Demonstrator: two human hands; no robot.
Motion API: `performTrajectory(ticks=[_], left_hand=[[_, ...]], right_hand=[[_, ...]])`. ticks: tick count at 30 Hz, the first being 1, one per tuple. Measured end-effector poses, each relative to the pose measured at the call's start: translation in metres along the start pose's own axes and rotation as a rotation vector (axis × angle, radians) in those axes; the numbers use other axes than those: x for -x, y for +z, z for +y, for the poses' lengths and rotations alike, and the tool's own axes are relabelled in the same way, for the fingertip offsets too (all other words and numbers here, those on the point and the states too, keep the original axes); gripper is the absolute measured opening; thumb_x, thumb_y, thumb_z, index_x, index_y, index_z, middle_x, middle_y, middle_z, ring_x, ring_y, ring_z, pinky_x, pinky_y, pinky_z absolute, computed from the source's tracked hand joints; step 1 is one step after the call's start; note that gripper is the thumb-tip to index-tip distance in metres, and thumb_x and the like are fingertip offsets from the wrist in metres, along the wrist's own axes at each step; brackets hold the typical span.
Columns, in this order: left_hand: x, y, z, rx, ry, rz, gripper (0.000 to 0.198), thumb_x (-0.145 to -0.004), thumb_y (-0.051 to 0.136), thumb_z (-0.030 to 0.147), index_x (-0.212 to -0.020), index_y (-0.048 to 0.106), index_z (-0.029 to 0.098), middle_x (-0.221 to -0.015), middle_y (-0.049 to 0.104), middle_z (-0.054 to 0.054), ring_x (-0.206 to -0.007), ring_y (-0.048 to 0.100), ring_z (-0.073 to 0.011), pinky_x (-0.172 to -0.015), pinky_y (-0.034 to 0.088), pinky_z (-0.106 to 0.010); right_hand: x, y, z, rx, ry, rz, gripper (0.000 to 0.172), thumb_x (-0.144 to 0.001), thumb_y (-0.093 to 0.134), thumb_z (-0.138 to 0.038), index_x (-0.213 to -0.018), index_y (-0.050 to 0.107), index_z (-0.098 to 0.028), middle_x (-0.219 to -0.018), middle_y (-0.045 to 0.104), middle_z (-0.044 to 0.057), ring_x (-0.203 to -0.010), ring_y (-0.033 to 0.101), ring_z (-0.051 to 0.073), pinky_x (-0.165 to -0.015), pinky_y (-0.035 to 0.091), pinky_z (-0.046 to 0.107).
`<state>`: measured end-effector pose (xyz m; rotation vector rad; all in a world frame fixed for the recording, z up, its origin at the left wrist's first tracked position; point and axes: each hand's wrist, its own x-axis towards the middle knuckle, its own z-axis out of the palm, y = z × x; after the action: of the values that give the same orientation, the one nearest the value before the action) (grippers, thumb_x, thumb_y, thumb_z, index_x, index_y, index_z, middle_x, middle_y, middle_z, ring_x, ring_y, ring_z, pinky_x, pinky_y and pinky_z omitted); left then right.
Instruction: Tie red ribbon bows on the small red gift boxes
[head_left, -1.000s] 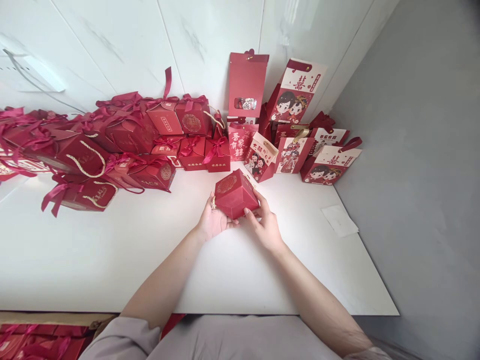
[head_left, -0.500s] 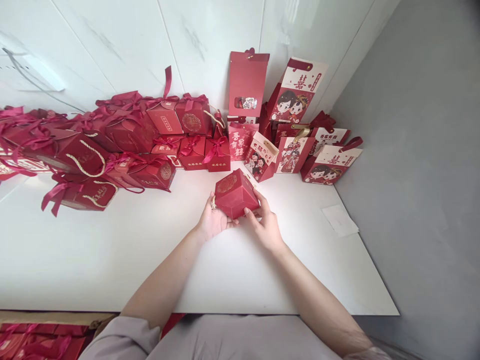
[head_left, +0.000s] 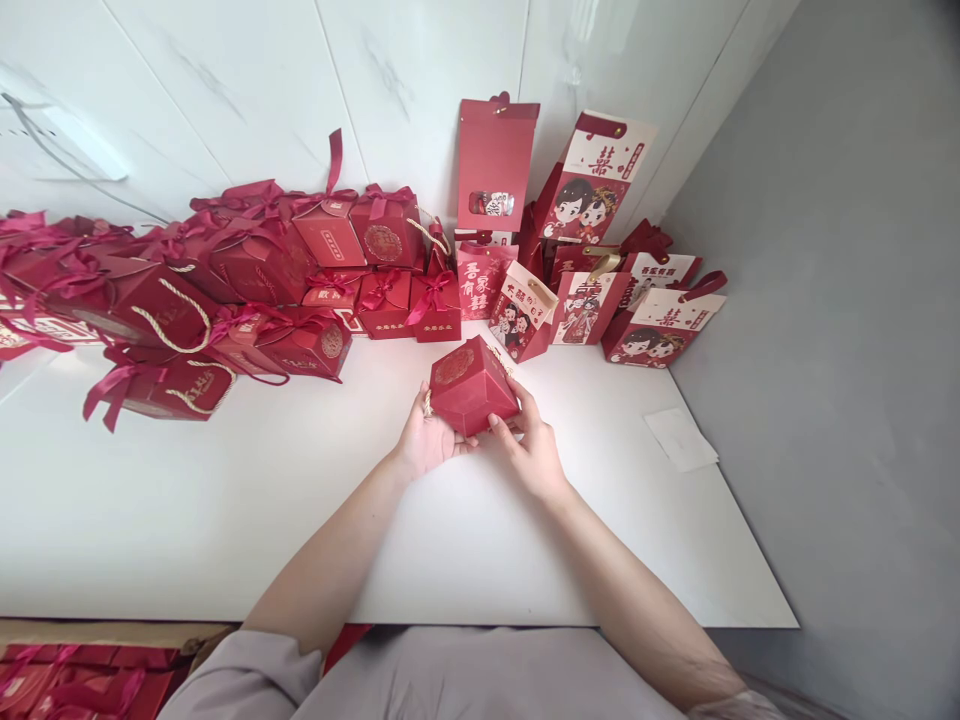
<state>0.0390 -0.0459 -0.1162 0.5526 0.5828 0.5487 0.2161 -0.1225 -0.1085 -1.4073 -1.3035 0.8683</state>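
Observation:
A red gift box [head_left: 472, 388] with a gold round emblem and cream rope handles is held tilted between both hands over the white table. My left hand [head_left: 431, 435] cups it from the left and below, fingers partly under the box and a rope handle by the thumb. On the right side, my right hand [head_left: 531, 445] grips it, with the thumb on the near face and the fingers around the far edge. The box's underside and some fingertips are hidden. Just behind it stands a small cartoon-printed gift box [head_left: 519, 318].
Ribbon-tied red boxes [head_left: 247, 255] are piled along the wall at the left. Several printed gift bags [head_left: 596, 185] stand at the back right. White paper [head_left: 680, 440] lies near the right edge of the table [head_left: 585, 590]. An open carton [head_left: 112, 632] with more red boxes sits lower left.

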Motion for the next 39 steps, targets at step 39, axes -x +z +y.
performTrajectory(ticks=[39], left_hand=[[0.008,-0.006,0.005,-0.799,0.65,0.117,0.102,-0.065,0.084,0.021,-0.148,0.026,0.03,-0.139,0.047,-0.014,-0.119,0.055,-0.0296,-0.084,0.054,-0.033]], right_hand=[[-0.01,-0.003,0.021,0.0,-0.062,-0.01,0.039,-0.097,0.048,-0.035,-0.133,0.055,-0.022,-0.131,0.06,0.01,-0.117,0.058,0.025,-0.1,0.049,0.042]])
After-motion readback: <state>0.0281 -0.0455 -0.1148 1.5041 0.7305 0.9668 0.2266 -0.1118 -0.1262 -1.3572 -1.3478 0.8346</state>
